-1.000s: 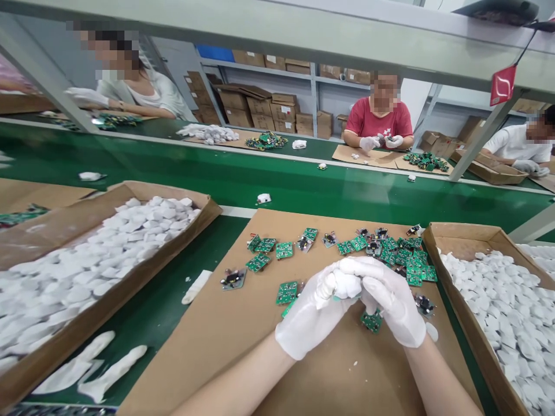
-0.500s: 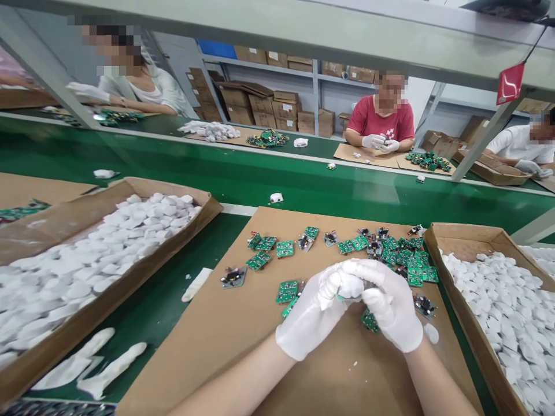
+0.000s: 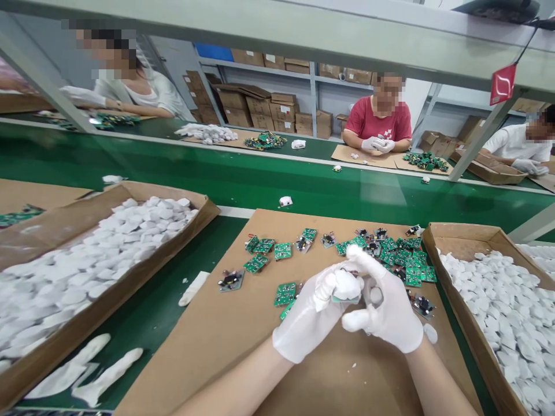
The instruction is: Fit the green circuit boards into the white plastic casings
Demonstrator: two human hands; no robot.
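Observation:
My left hand [image 3: 310,309], in a white glove, is closed on a small circuit board [image 3: 342,299] whose upper side is covered by a lump of white putty [image 3: 348,284]. Just right of the board, my right hand [image 3: 388,303] is also gloved. Its thumb and forefinger are spread, and a greyish spot by its curled fingers is probably a soiled glove tip. Beneath both hands lies a brown cardboard sheet [image 3: 243,346]. Loose green circuit boards [image 3: 282,251] are scattered over it, with a denser pile of boards [image 3: 405,257] behind my right hand.
Cardboard trays of white putty pieces stand at left [image 3: 108,251] and right [image 3: 498,312]. Empty gloves [image 3: 108,375] lie at lower left. Beyond the sheet, a green conveyor belt [image 3: 243,179] carries a putty-covered board [image 3: 285,201]. Co-workers [image 3: 379,118] sit across under a metal frame [image 3: 260,34].
My right hand has drawn off the putty-covered board and its thumb and forefinger have spread. The left hand keeps its hold. Pieces on the belt have shifted right.

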